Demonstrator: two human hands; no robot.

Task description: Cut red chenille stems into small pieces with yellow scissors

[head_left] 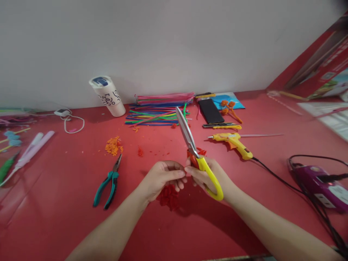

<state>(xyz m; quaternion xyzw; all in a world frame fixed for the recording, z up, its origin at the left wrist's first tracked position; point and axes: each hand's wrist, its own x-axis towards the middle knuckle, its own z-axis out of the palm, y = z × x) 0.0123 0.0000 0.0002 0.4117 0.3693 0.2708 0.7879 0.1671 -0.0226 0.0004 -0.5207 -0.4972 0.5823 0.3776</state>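
Note:
My left hand [166,175] is closed in a pinch, thumb and forefinger together on a small red piece [185,169]. My right hand [214,170] holds scissors [203,165] with yellow handles; their blades point up and away and look closed. The right fingertips meet the left ones at the red piece, whose exact shape I cannot make out. Beneath the hands lies a pile of red cut pieces [169,198], partly covered by the left hand. More red bits [201,151] show just beyond the right hand.
Teal-handled pliers [110,183] lie left, near orange scraps [114,145]. Behind are pipe cleaners [157,113], a white tumbler [108,97] and a phone [211,111]. At right: a utility knife [225,126], a yellow glue gun [233,141] and a corded purple power strip [323,185].

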